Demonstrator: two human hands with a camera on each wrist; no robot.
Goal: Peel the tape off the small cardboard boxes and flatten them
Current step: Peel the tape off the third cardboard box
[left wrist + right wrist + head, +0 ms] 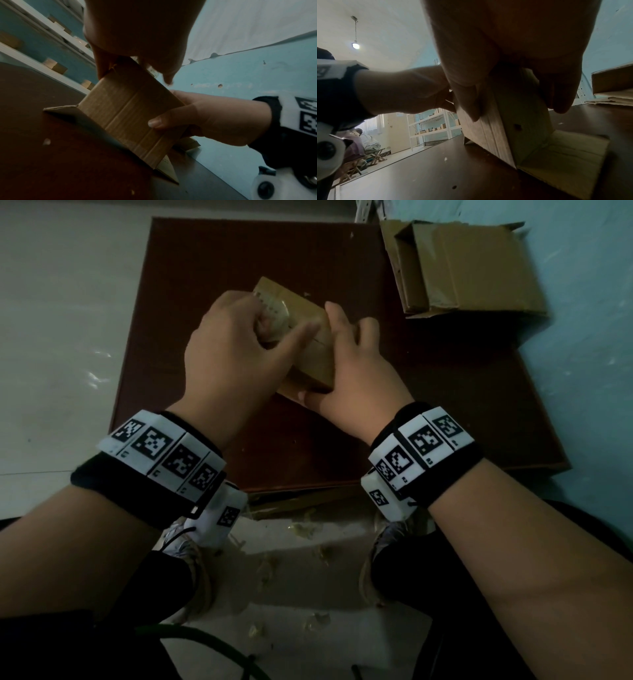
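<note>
**Cardboard box held between both hands on the brown board**

Cardboard: one small box (301,337) stands on the dark brown board (205,268), roughly at its middle, with both hands on it.

Head view: left hand (236,350) sits over the near-left top of the box, fingers curled down onto a pale, crumpled strip of tape (274,314) at the top face; index finger lies out across the lid. Right hand (356,368) clasps the right side, thumb on the near face, fingers over the far-right edge. A stack of flattened boxes (462,268) lies at the far-right corner of the board, partly over its edge, well apart from the hands. Tape scraps (308,529) litter the floor near the shoes.

Left wrist view adds what the head view hides: the box's bottom flaps are splayed open on the board, one flap (60,109) pointing left. The right thumb presses the near wall, with fingers behind the box. The left fingers come down on the top edge; whether they pinch the tape there I cannot tell.

Right wrist view: the right hand's fingers (559,94) wrap down the box wall, and another open flap (565,152) lies flat on the board at the near right. White shelving (436,121) with small boxes stands far behind.
</note>
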